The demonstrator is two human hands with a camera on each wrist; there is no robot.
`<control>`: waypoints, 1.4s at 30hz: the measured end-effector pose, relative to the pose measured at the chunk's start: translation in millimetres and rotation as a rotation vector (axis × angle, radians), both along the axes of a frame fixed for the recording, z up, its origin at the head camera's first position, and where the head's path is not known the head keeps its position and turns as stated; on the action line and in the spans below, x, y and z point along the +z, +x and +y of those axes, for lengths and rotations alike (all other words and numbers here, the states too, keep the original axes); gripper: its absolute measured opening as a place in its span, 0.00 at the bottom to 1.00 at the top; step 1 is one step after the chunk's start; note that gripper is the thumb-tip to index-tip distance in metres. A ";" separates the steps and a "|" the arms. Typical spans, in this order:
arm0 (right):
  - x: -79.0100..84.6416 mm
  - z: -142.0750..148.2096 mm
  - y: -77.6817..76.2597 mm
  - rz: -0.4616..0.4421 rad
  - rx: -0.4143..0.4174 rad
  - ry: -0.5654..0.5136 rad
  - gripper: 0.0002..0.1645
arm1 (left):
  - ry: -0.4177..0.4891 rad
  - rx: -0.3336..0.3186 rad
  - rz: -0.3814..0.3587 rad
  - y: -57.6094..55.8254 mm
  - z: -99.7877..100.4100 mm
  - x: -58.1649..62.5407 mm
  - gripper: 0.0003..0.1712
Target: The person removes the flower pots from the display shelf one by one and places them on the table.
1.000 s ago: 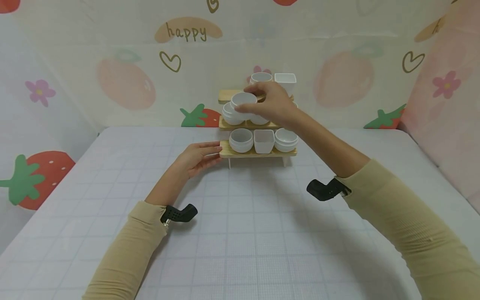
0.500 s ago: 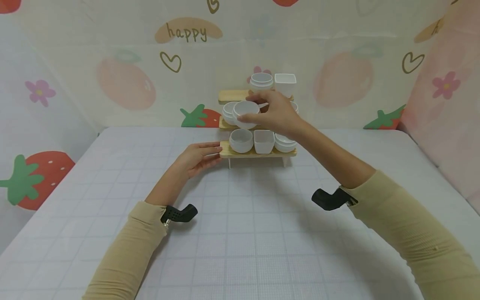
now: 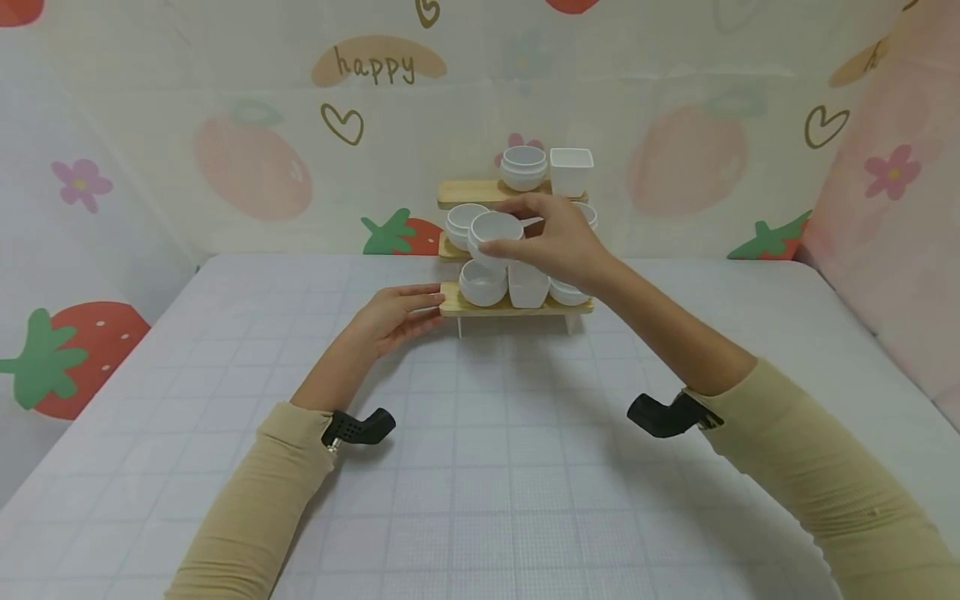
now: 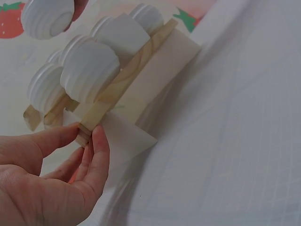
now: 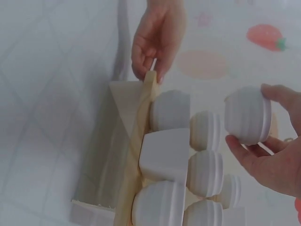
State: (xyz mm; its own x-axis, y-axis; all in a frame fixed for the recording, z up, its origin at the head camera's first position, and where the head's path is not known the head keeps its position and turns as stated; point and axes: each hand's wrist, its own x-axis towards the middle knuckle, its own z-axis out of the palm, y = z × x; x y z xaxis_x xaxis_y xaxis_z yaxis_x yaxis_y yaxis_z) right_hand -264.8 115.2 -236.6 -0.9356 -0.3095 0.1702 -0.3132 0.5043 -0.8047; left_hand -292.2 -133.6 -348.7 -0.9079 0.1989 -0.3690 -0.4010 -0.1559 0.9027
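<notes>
My right hand (image 3: 562, 237) holds a small white round bowl (image 3: 491, 227) between thumb and fingers, upright, in front of a three-tier wooden display stand (image 3: 517, 312). In the right wrist view the held bowl (image 5: 245, 115) hangs apart from the bowls on the stand. My left hand (image 3: 405, 321) pinches the left end of the lowest board (image 4: 101, 107), thumb on one side and fingers on the other. That board carries a round bowl (image 3: 482, 285), a square bowl (image 3: 528, 288) and another round bowl (image 3: 568, 292). My right hand partly hides the middle tier.
A round bowl (image 3: 523, 169) and a square bowl (image 3: 572, 170) stand on the top board (image 3: 467, 193), whose left part is bare. Another round bowl (image 3: 463, 223) sits at the middle tier's left. A patterned cloth wall (image 3: 480, 108) rises behind the white table (image 3: 480, 467).
My right hand has brought the round bowl lower and nearer to me, from over the middle tier to in front of it. The left hand has stayed at the board's end.
</notes>
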 end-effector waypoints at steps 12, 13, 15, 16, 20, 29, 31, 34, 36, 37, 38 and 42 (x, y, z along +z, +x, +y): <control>-1.4 1.3 13.0 -0.012 0.027 -0.048 0.36 | 0.004 -0.002 0.002 -1.4 -0.2 -2.2 0.31; -1.9 1.4 13.9 -0.011 0.028 -0.051 0.36 | 0.005 -0.003 0.003 -1.6 -0.2 -2.4 0.31; -3.2 1.9 15.8 -0.002 0.029 -0.053 0.35 | 0.003 -0.002 0.000 -2.1 0.2 -3.2 0.31; -3.9 2.0 16.9 0.000 0.029 -0.057 0.35 | 0.001 -0.002 -0.001 -2.3 0.4 -3.5 0.31; -7.2 1.9 20.9 0.007 0.045 -0.092 0.32 | -0.001 -0.002 -0.008 -2.5 0.2 -3.4 0.31; -14.6 -1.4 29.8 -0.018 0.037 -0.063 0.35 | -0.004 0.002 -0.013 -1.7 0.1 -2.2 0.31; -16.4 -1.9 31.6 -0.028 0.035 -0.069 0.36 | 0.001 0.000 -0.010 -2.5 -0.5 -2.8 0.31; -19.5 -3.1 33.5 -0.042 0.032 -0.080 0.35 | 0.007 -0.003 -0.006 -3.7 -1.0 -4.2 0.31; -21.4 -4.0 34.2 -0.047 0.029 -0.086 0.35 | 0.008 -0.005 -0.001 -4.2 -1.4 -4.9 0.31; -22.5 -4.5 34.2 -0.050 0.030 -0.090 0.35 | 0.009 -0.006 0.001 -4.3 -1.5 -5.2 0.31; -23.5 -4.9 34.4 -0.052 0.028 -0.095 0.35 | 0.010 -0.007 0.003 -4.4 -1.5 -5.4 0.31; -27.4 -6.4 36.2 -0.066 0.031 -0.114 0.34 | 0.016 -0.013 0.010 -4.4 -1.6 -5.7 0.31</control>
State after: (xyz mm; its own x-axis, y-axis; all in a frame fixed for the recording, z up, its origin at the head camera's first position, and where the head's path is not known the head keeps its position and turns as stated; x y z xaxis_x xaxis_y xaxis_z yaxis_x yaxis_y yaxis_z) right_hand -228.6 108.7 -264.1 -0.9362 -0.3202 0.1448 -0.2719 0.3991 -0.8757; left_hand -296.5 -135.2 -354.4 -0.9087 0.2164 -0.3569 -0.3943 -0.1651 0.9040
